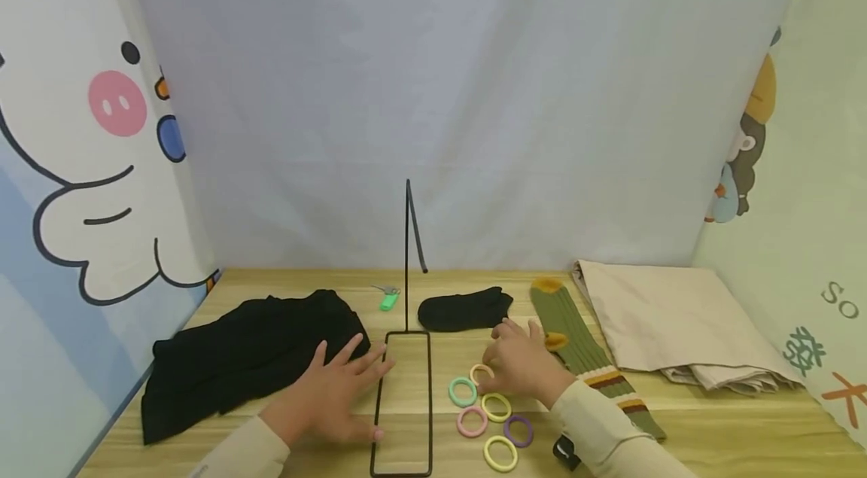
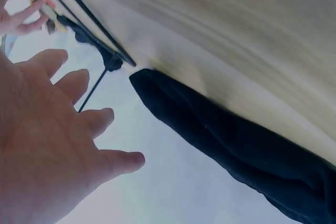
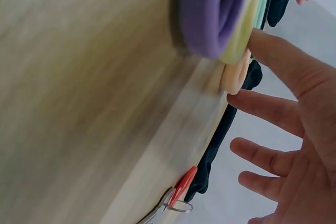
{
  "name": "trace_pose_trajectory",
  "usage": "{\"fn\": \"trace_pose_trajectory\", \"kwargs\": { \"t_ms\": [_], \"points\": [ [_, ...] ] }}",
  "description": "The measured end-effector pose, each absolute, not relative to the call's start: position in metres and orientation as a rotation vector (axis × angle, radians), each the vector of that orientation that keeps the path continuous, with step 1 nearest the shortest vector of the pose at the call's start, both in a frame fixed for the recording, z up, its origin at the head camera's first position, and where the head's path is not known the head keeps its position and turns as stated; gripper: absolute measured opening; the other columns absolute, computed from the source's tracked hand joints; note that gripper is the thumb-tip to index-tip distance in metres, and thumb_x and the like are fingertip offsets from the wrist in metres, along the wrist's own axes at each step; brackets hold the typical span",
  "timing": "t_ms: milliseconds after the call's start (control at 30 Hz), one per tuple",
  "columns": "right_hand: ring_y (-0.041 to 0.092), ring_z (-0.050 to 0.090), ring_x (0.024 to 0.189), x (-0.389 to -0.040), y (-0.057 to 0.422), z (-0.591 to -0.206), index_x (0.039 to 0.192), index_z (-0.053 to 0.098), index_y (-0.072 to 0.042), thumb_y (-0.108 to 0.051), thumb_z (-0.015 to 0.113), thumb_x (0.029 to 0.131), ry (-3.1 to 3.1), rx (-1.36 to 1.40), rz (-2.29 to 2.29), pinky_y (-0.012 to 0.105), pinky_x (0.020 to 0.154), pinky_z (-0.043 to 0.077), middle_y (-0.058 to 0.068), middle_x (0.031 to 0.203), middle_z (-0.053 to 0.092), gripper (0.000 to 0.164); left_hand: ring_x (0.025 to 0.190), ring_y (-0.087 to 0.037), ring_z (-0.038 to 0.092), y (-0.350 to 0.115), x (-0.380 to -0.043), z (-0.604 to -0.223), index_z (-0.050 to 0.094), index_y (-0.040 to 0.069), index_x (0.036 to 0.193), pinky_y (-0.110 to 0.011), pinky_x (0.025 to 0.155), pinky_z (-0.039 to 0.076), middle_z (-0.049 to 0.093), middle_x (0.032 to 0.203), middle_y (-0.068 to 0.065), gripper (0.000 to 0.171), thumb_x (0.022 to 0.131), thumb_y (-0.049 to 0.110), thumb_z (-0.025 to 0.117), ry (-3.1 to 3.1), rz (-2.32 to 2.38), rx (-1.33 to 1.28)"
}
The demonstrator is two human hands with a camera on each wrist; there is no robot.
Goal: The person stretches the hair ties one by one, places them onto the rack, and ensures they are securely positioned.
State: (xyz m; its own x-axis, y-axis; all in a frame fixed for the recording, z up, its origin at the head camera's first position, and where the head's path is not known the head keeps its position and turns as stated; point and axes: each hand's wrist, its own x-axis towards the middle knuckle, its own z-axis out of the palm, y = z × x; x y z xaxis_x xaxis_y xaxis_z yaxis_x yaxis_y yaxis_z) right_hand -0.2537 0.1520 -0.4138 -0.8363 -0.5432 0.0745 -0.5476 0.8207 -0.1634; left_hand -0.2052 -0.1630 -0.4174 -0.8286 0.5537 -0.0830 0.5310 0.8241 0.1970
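Note:
In the head view my left hand point(image 1: 332, 395) is spread over the left side of a black wire stand's base point(image 1: 430, 403), holding nothing. Whether it touches the wire I cannot tell. My right hand point(image 1: 524, 361) hovers at several coloured hair ties, fingers loosely bent. Its thumb and forefinger are close to the peach hair tie point(image 1: 482, 375), apart from each other in the right wrist view. Around it lie a green hair tie point(image 1: 463, 392), a pink one point(image 1: 472, 421), a purple one point(image 1: 518, 431) and two yellow hair ties point(image 1: 500, 454).
Black folded cloth point(image 1: 250, 357) lies left; green-tagged keys point(image 1: 389, 300) and black socks point(image 1: 463, 311) lie behind. On the right are green striped socks point(image 1: 576, 335) and a beige cloth point(image 1: 677, 312). A red-and-metal item with a ring point(image 3: 181, 184) shows in the right wrist view.

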Motion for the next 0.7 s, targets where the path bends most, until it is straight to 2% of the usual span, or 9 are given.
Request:
{"fn": "trace_pose_trajectory", "kwargs": {
  "t_ms": [200,433,500,567,633,700],
  "points": [
    [0.026,0.047,0.113,-0.254,0.150,-0.414,0.076,0.071,-0.019,-0.043,0.076,0.071,-2.975,0.905,0.269,0.070,0.098,0.019,0.005,0.108,0.058,0.025,0.142,-0.037,0.012,-0.161,-0.205,-0.420,0.028,0.030,0.146,-0.075,0.098,0.008,0.026,0.153,0.002,0.097,0.067,0.082,0.049,2.813,0.227,0.820],
    [0.020,0.049,0.093,-0.252,0.151,-0.415,0.074,0.069,-0.019,-0.038,0.075,0.073,-2.973,0.946,0.291,0.066,0.096,0.026,-0.002,0.092,0.051,0.020,0.140,-0.039,0.016,-0.160,-0.205,-0.429,0.032,0.028,0.145,-0.075,0.097,0.013,0.032,0.151,0.000,0.098,0.065,0.083,0.050,2.827,0.179,0.877],
    [0.017,0.046,0.085,-0.252,0.152,-0.416,0.075,0.070,-0.017,-0.035,0.076,0.073,-2.944,0.952,0.294,0.054,0.090,0.037,-0.003,0.088,0.049,0.019,0.140,-0.040,0.017,-0.159,-0.204,-0.428,0.033,0.028,0.145,-0.075,0.097,0.014,0.033,0.150,0.000,0.099,0.064,0.083,0.050,2.828,0.165,0.882],
    [0.014,0.044,0.077,-0.253,0.153,-0.417,0.076,0.071,-0.015,-0.031,0.075,0.073,-2.906,0.954,0.294,0.039,0.079,0.043,-0.003,0.084,0.048,0.017,0.140,-0.040,0.018,-0.159,-0.204,-0.426,0.033,0.028,0.145,-0.075,0.097,0.015,0.033,0.150,0.001,0.099,0.064,0.083,0.050,2.822,0.156,0.878],
    [0.011,0.040,0.069,-0.254,0.154,-0.418,0.078,0.072,-0.013,-0.028,0.074,0.072,-2.863,0.949,0.291,0.027,0.064,0.038,-0.003,0.080,0.047,0.016,0.140,-0.040,0.019,-0.158,-0.203,-0.424,0.033,0.028,0.145,-0.075,0.097,0.015,0.033,0.150,0.001,0.099,0.064,0.083,0.051,2.817,0.152,0.878],
    [0.009,0.037,0.065,-0.254,0.155,-0.420,0.078,0.071,-0.013,-0.026,0.073,0.072,-2.838,0.932,0.300,0.022,0.056,0.034,-0.004,0.078,0.045,0.015,0.140,-0.040,0.019,-0.158,-0.203,-0.423,0.033,0.028,0.144,-0.074,0.097,0.015,0.033,0.150,0.001,0.099,0.064,0.083,0.051,2.818,0.151,0.877]
  ]
}}
